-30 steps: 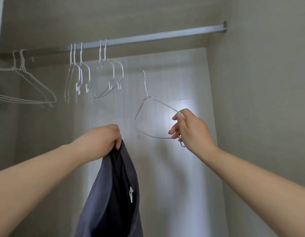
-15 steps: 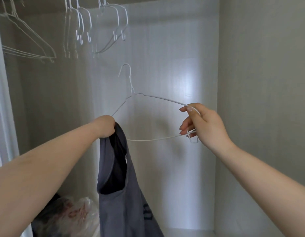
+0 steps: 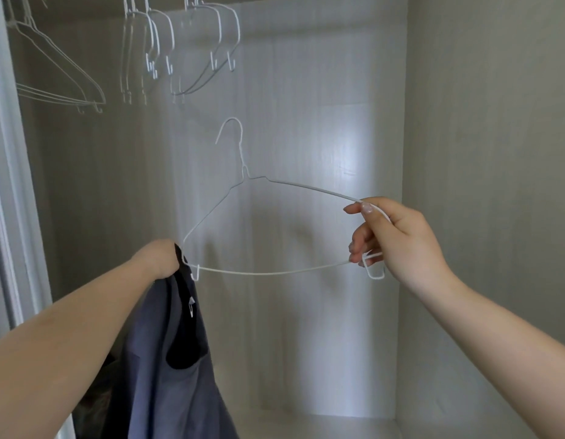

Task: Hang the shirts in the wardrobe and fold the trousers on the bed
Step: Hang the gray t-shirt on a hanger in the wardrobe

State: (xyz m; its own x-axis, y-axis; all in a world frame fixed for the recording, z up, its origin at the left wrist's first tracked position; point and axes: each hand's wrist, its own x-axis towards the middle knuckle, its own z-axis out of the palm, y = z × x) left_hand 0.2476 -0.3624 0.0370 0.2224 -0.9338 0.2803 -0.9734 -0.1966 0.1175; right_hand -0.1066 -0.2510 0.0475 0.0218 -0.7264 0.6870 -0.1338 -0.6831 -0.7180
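**Shirt and hanger held up inside the wardrobe**

Your left hand point(image 3: 160, 259) has its grip closed on the top of a slate-blue fabric shirt with a dark inner lining point(image 3: 167, 369), which hangs straight down at lower left. Your right hand point(image 3: 398, 239) pinches the right end of a thin white wire hanger point(image 3: 262, 273), hook up; its left tip meets the shirt at your left fist. Beyond, empty white wire hangers point(image 3: 192, 49) hang at upper left before the pale wood-grain wardrobe back wall point(image 3: 306, 122).
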